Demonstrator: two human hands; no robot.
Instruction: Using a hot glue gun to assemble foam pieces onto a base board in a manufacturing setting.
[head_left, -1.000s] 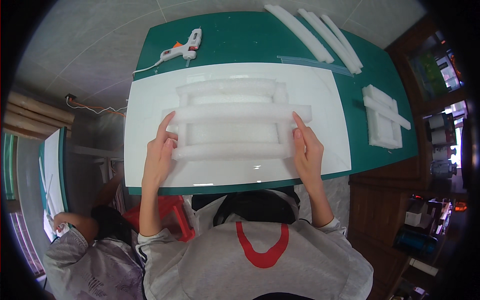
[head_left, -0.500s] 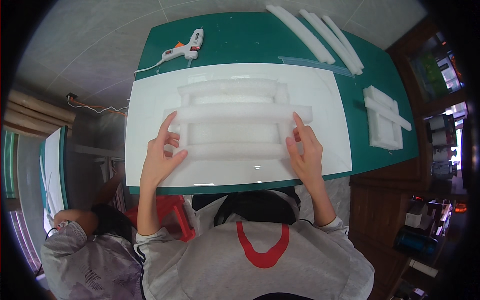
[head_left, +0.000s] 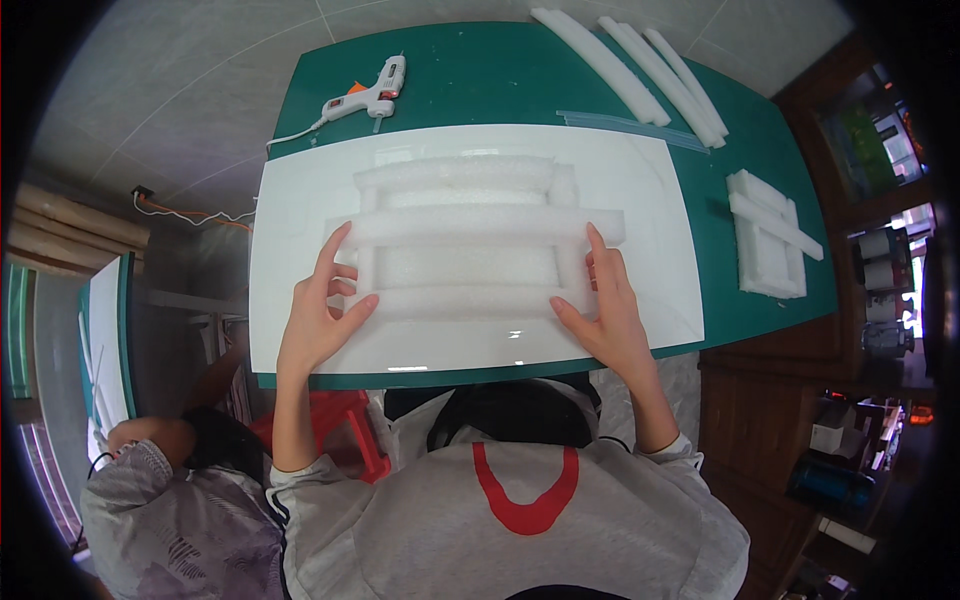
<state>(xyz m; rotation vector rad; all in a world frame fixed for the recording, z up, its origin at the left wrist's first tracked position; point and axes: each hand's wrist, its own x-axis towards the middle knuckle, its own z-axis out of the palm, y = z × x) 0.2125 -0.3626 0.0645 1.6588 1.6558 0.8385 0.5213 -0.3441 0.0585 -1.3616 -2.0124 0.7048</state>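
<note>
A white foam frame [head_left: 460,302] built of strips lies in front of me on a white board [head_left: 300,345]. Its long foam crossbar [head_left: 470,226] runs over the middle and sticks out past both sides. My left hand [head_left: 322,308] grips the frame's left side, index fingertip on the crossbar, thumb at the near strip, other fingers curled against the side. In the same way my right hand [head_left: 610,305] grips the right side, its thumb reaching onto the near strip and its index finger near the crossbar's right end.
On the green tabletop [head_left: 470,75] are a white glue gun [head_left: 378,98] with a cord, loose foam strips [head_left: 610,70], clear glue sticks [head_left: 640,130] and a smaller foam frame [head_left: 770,240]. A red stool [head_left: 350,430] and another person's sleeve [head_left: 180,520] are at lower left.
My right thumb has slid left along the near strip, and the right hand has turned slightly inward. The left hand and the frame have barely moved.
</note>
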